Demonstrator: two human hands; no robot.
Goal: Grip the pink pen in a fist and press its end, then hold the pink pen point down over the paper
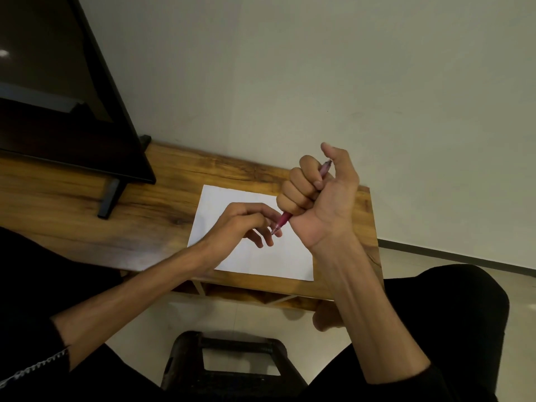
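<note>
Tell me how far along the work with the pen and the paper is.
Done: the white sheet of paper lies flat on the wooden table. In hand: the right hand grips the pink plastic pen in its fist above the sheet, while the left hand has its fingers at the pen's tip. Left: the visible paper appears blank, so no writing shows yet.

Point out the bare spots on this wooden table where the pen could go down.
Bare wood on the table lies between the monitor stand and the paper. The paper's near right corner is also free. Crowded: mid-paper, where the left hand meets the pen gripped by the right hand.
</note>
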